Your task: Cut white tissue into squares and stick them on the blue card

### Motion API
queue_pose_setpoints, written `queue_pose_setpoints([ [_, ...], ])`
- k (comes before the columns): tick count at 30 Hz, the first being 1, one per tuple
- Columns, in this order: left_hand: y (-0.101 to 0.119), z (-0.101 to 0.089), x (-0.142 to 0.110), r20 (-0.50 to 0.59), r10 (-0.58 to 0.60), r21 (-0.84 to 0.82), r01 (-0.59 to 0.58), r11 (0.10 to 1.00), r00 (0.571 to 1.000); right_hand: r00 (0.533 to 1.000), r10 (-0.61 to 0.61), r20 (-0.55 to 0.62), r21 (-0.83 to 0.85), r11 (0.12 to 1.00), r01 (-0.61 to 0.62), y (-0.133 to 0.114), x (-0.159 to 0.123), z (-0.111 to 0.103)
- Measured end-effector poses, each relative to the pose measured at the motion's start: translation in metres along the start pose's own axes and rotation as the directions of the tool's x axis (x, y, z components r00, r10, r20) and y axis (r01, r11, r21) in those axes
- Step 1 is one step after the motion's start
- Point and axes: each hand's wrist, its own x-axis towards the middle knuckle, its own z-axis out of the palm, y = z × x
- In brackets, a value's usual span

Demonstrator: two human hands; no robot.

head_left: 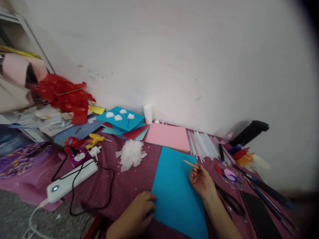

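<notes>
Blue sheet [176, 192] cropped below, stick [190, 163] partly hidden in right hand [201, 181]

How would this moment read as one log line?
right hand: holds thin stick over blue sheet | left hand: at blue sheet's left edge | beyond: pink sheet | nearby: white paper pile

Sheet of paper [176, 192]: lower centre of frame, on worktop [134, 181]. Tissue heap [132, 154]: left of sheet. Card stack [168, 136]: behind sheet. Power strip [72, 181]: lower left. Scissors [225, 194]: lower right.
</notes>
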Motion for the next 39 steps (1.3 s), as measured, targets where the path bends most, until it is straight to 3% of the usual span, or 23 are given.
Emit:
queue_pose_setpoints([
  [2, -0.003, -0.015, 0.005, -0.044, -0.007, -0.029, 0.006, 1.0, 0.999, 1.0, 0.017, 0.004, -0.001, 1.0, -0.017, 0.004, 0.009, -0.005],
  [4, -0.009, -0.043, 0.015, -0.174, -0.072, 0.006, 0.074, 0.997, 0.982, 0.999, 0.029, 0.015, -0.012, 1.0, -0.029, 0.008, 0.011, -0.012],
  [7, -0.018, -0.091, 0.04, -0.509, -0.139, 0.231, 0.29, 0.929, 0.85, 0.998, 0.036, 0.045, -0.027, 0.999, -0.034, 0.013, 0.007, -0.018],
  [9, -0.023, -0.111, 0.064, -0.592, -0.095, 0.389, 0.387, 0.836, 0.801, 0.998, 0.044, 0.045, -0.028, 0.999, -0.042, 0.014, 0.005, -0.019],
  [11, -0.026, -0.118, 0.088, -0.622, -0.076, 0.491, 0.464, 0.737, 0.779, 0.998, 0.059, 0.033, -0.025, 0.998, -0.058, 0.014, 0.004, -0.019],
  [14, -0.033, -0.112, 0.117, -0.634, -0.108, 0.549, 0.544, 0.635, 0.765, 0.997, 0.073, 0.022, -0.024, 0.997, -0.072, 0.014, 0.004, -0.018],
  [17, -0.045, -0.109, 0.13, -0.623, -0.175, 0.528, 0.575, 0.625, 0.762, 0.997, 0.083, 0.006, -0.033, 0.996, -0.083, 0.013, 0.004, -0.017],
  [21, -0.064, -0.127, 0.132, -0.6, -0.321, 0.184, 0.517, 0.836, 0.733, 0.996, 0.091, -0.007, -0.059, 0.994, -0.091, 0.013, 0.002, -0.015],
  [26, -0.071, -0.157, 0.119, -0.546, -0.438, -0.155, 0.428, 0.891, 0.714, 0.993, 0.114, -0.018, -0.078, 0.99, -0.115, 0.012, 0.002, -0.016],
  [28, -0.066, -0.163, 0.111, -0.489, -0.507, -0.428, 0.311, 0.849, 0.71, 0.992, 0.12, -0.027, -0.081, 0.989, -0.122, 0.011, 0.003, -0.018],
  [31, -0.053, -0.166, 0.103, -0.394, -0.54, -0.742, 0.089, 0.664, 0.744, 0.992, 0.121, -0.023, -0.087, 0.989, -0.122, 0.011, 0.004, -0.02],
  [35, -0.035, -0.157, 0.105, -0.364, -0.51, -0.8, 0.019, 0.6, 0.779, 0.994, 0.111, 0.001, -0.076, 0.991, -0.11, 0.012, 0.005, -0.019],
  [39, -0.025, -0.128, 0.125, -0.327, -0.441, -0.804, -0.001, 0.595, 0.836, 0.996, 0.087, 0.014, -0.057, 0.995, -0.086, 0.014, 0.002, -0.013],
])
